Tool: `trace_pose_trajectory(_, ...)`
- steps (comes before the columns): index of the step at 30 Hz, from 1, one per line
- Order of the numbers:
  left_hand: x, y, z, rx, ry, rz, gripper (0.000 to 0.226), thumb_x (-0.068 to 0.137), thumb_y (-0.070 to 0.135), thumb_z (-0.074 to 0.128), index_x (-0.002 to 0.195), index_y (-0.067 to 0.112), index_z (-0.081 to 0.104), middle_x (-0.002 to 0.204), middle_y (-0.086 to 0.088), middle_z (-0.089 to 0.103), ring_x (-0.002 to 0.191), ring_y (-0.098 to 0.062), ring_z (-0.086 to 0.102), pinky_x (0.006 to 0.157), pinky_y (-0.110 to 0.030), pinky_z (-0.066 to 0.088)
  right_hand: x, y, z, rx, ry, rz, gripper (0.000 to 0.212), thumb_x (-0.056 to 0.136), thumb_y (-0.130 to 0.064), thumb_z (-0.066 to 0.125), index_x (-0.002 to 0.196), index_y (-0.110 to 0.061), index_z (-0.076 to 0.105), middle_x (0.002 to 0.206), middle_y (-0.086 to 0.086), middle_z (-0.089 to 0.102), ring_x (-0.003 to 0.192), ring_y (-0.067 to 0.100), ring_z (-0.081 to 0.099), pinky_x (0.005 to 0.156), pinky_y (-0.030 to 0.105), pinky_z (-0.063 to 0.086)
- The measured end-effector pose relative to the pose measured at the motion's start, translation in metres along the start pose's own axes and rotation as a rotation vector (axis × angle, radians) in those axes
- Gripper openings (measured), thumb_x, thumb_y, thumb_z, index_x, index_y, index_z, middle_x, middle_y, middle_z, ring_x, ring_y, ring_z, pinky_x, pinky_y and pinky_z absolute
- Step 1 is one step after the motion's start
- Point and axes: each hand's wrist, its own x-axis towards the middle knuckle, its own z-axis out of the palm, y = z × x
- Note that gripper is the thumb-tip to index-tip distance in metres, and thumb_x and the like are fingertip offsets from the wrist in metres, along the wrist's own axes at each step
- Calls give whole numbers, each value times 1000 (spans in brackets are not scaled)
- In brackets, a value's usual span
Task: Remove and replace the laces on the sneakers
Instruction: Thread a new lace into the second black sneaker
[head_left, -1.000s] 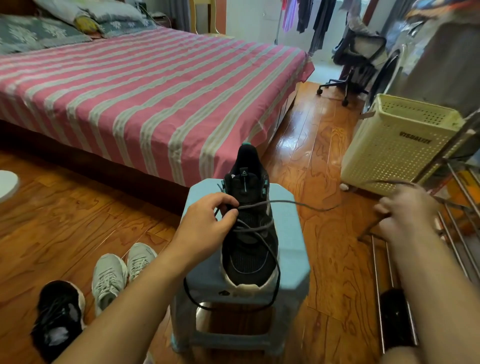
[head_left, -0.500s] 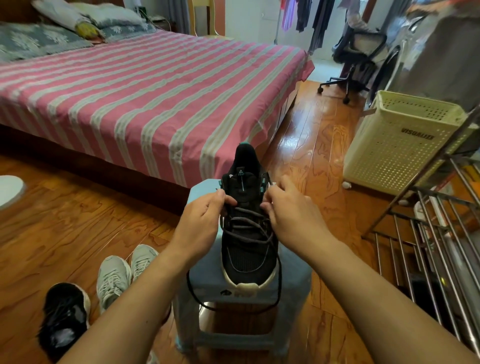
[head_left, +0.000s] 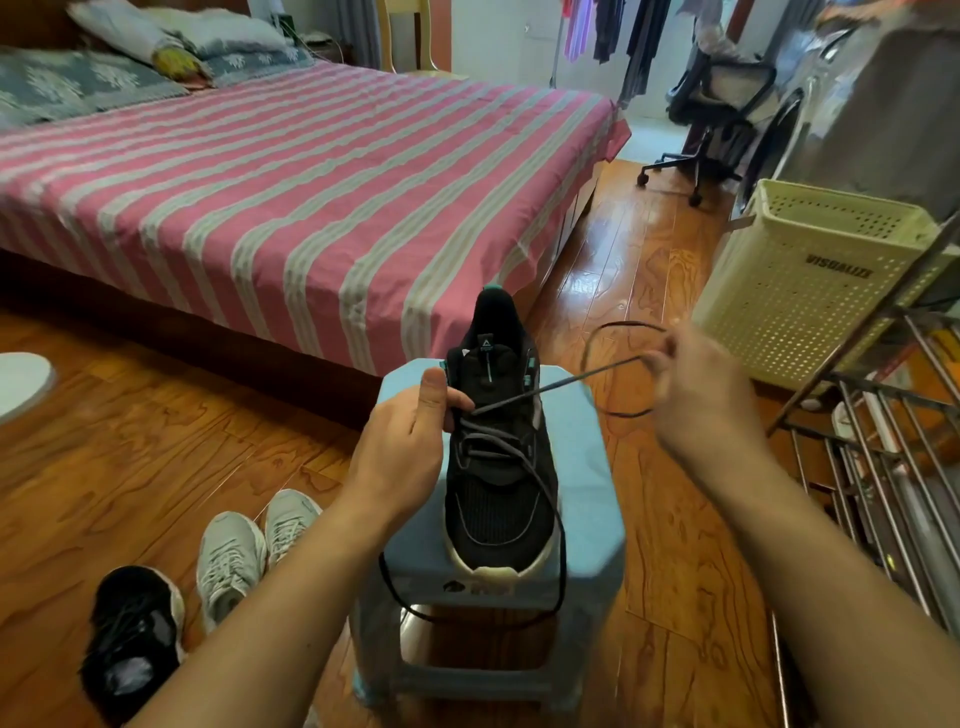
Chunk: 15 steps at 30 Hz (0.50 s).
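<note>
A black sneaker (head_left: 498, 499) with teal trim stands toe towards me on a light blue plastic stool (head_left: 592, 519). A dark grey lace (head_left: 550, 387) runs through its upper eyelets. My left hand (head_left: 405, 447) grips the shoe's left side by the eyelets, thumb up. My right hand (head_left: 696, 395) is off to the right of the shoe and pinches the lace, which stretches taut from the eyelets to my fingers and loops beyond them. The lace's other end hangs in a long loop below the stool's front edge.
A second black sneaker (head_left: 132, 634) and a pair of grey sneakers (head_left: 249, 545) lie on the wooden floor at lower left. A bed with a pink striped sheet (head_left: 291, 197) stands behind. A cream laundry basket (head_left: 810, 280) and a metal rack (head_left: 893, 457) stand on the right.
My right hand moved from the shoe's eyelets out to the right, drawing the lace taut. My left hand stayed on the shoe.
</note>
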Motion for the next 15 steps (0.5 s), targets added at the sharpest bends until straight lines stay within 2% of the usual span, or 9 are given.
trace_pose_trajectory(2, -1, 4, 3, 52, -15, 20, 73, 99, 66, 15, 95, 30, 77, 80, 18, 65, 82, 2, 61, 76, -24, 45, 4, 15, -9, -42, 23, 101, 11, 101, -18, 56, 96, -8, 55, 94, 16, 58, 85, 32, 50, 68, 36, 29)
trace_pose_trajectory(4, -2, 8, 8, 147, -28, 65, 70, 99, 67, 18, 94, 28, 75, 84, 14, 65, 86, -4, 62, 80, -33, 50, 1, 20, -4, -93, -5, 150, 14, 101, -19, 55, 100, -5, 57, 102, 19, 62, 94, 37, 55, 72, 38, 35)
trace_pose_trajectory(6, -3, 11, 9, 251, -3, 92, 59, 98, 65, 28, 91, 25, 70, 87, 10, 66, 84, -10, 62, 77, -43, 53, -2, 20, 3, -100, -44, 151, 14, 100, -24, 58, 99, -10, 60, 102, 14, 64, 92, 32, 55, 73, 35, 36)
trace_pose_trajectory(10, 6, 2, -6, 386, 75, 90, 7, 94, 34, 60, 93, 28, 64, 94, 12, 62, 86, -11, 59, 80, -42, 52, -1, 24, -1, 73, -42, 167, 15, 99, -28, 58, 99, -19, 70, 93, 1, 68, 89, 21, 59, 74, 32, 41)
trace_pose_trajectory(12, 10, -5, -16, 384, 53, 62, 8, 91, 28, 61, 97, 31, 65, 96, 12, 61, 89, -11, 58, 81, -43, 52, -1, 20, -15, 182, -11, 181, 14, 101, -23, 54, 99, -22, 68, 90, 0, 69, 81, 19, 61, 71, 34, 47)
trace_pose_trajectory(13, 11, -7, -20, 363, 43, 71, 13, 91, 27, 61, 100, 32, 68, 95, 12, 61, 87, -10, 58, 79, -41, 51, -3, 14, -25, 321, -94, 207, 16, 103, -19, 52, 98, -19, 67, 86, 0, 68, 68, 16, 57, 62, 32, 45)
trace_pose_trajectory(14, 9, -6, -23, 316, 49, 95, 18, 92, 23, 62, 103, 33, 71, 94, 12, 62, 84, -8, 58, 76, -38, 50, -7, 6, -35, 527, -292, 236, 18, 103, -16, 52, 98, -12, 68, 80, 3, 65, 56, 13, 50, 51, 29, 41)
trace_pose_trajectory(15, 6, -2, -24, 253, 72, 128, 22, 93, 17, 62, 105, 31, 74, 92, 12, 64, 83, -8, 59, 74, -34, 49, -14, -3, -44, 744, -590, 239, 17, 102, -16, 54, 98, -6, 68, 77, 7, 63, 49, 11, 45, 44, 26, 38)
